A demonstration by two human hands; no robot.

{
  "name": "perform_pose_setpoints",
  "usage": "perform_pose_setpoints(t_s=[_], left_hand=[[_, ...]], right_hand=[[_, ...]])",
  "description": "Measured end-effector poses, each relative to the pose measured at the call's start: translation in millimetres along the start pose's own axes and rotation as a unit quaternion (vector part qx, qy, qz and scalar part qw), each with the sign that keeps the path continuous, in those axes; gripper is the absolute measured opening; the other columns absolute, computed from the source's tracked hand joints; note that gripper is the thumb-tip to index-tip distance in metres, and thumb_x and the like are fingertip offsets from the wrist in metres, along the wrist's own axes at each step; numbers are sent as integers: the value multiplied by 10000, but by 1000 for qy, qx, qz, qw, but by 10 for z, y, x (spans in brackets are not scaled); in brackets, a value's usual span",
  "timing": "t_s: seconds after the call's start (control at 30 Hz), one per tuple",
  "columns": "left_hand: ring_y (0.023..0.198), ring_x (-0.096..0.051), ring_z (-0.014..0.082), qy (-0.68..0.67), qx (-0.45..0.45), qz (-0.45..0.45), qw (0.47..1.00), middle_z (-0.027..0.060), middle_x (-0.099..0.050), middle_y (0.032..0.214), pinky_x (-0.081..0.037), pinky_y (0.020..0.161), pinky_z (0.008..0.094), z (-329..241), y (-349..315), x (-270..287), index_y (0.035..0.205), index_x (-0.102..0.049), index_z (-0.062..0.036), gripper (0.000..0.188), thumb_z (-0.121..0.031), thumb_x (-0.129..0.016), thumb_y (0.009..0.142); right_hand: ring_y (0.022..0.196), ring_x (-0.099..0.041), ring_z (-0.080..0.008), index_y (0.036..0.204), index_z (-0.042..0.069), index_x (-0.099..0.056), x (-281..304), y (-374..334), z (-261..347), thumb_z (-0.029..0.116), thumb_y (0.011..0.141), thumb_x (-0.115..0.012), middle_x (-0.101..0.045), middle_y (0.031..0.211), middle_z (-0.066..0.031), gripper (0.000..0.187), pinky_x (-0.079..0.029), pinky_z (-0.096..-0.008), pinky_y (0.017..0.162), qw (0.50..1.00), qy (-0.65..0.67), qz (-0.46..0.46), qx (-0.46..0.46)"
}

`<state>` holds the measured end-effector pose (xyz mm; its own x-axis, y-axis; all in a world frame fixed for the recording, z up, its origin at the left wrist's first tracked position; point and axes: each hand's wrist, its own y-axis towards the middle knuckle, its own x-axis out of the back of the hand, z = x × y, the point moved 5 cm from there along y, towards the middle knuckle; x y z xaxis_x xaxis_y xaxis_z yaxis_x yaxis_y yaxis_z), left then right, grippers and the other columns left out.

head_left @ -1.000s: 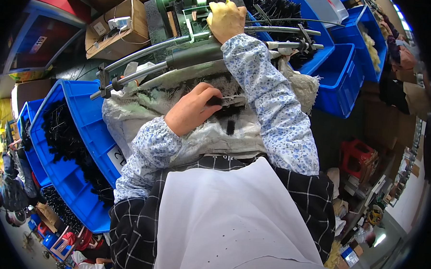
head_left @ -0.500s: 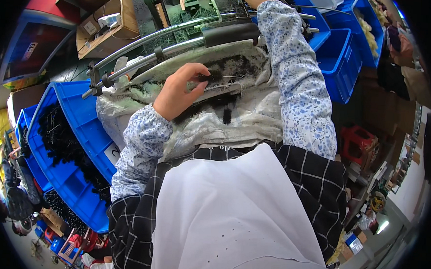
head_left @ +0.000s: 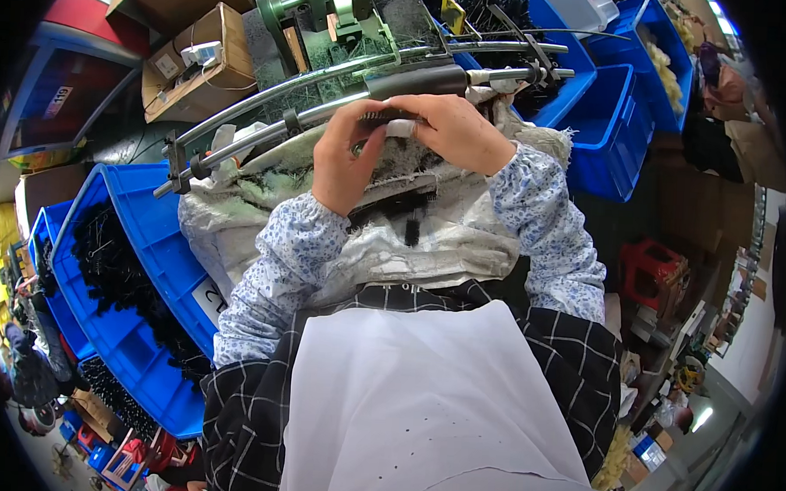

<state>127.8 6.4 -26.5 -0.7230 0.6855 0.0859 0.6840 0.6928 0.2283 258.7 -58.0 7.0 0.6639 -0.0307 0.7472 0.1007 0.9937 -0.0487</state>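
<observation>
My left hand (head_left: 342, 160) and my right hand (head_left: 464, 130) meet in front of the padded bar, fingers curled and closed. Between their fingertips is a small black wire brush (head_left: 377, 117), mostly hidden by the fingers. A white wrap (head_left: 402, 128) goes round a finger of my right hand. Below the hands a pale, dirty woven cloth (head_left: 460, 218) is draped over my lap, with black bristle scraps (head_left: 412, 232) on it.
A steel rail with a black padded sleeve (head_left: 418, 82) runs across in front of a green machine (head_left: 338, 6). Blue bins with black brushes stand at the left (head_left: 140, 204) and far right (head_left: 553, 86). Another blue bin (head_left: 610, 136) and a cardboard box (head_left: 198, 83) flank the machine.
My right hand has come back from the far side beyond the rail to join my left. The left hand has moved slightly right and keeps its closed grip.
</observation>
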Motion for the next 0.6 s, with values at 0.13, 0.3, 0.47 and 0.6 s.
perform_pose_setpoints(t_s=[0.13, 0.3, 0.47, 0.6], left_hand=[[859, -617, 201, 77, 18, -9, 997, 122, -551, 1026, -500, 711, 307, 83, -165, 5, 1113, -472, -41, 345, -19, -623, 804], [1208, -412, 323, 254, 115, 491, 825, 204, -416, 1303, -350, 997, 386, 587, -789, -713, 1307, -378, -17, 567, -297, -575, 854], [1182, -425, 365, 349, 110, 501, 784, 238, -408, 1291, -365, 970, 407, 833, -1064, -871, 1331, -326, 11, 702, -380, -599, 816], [1049, -518, 353, 354, 103, 491, 790, 202, -525, 1127, -425, 875, 415, 830, -1038, -881, 1186, -451, 16, 537, -343, -601, 814]], right_hand=[[811, -645, -236, 983, 95, -659, 329, 383, -244, 167, 798, -606, -668, 885, -102, 206, -505, -383, 743, 958, -155, -240, -5], [769, -619, -238, 989, 144, -665, 330, 918, -689, 197, 784, -617, -644, 807, -57, 217, -496, -360, 731, 892, -352, -280, -34], [772, -634, -225, 939, 171, -686, 266, 1031, -803, 187, 782, -611, -649, 783, -70, 175, -499, -377, 704, 891, -358, -278, -15], [778, -629, -223, 954, 191, -689, 242, 1042, -872, 184, 805, -581, -657, 817, -57, 183, -492, -373, 722, 904, -324, -278, -7]])
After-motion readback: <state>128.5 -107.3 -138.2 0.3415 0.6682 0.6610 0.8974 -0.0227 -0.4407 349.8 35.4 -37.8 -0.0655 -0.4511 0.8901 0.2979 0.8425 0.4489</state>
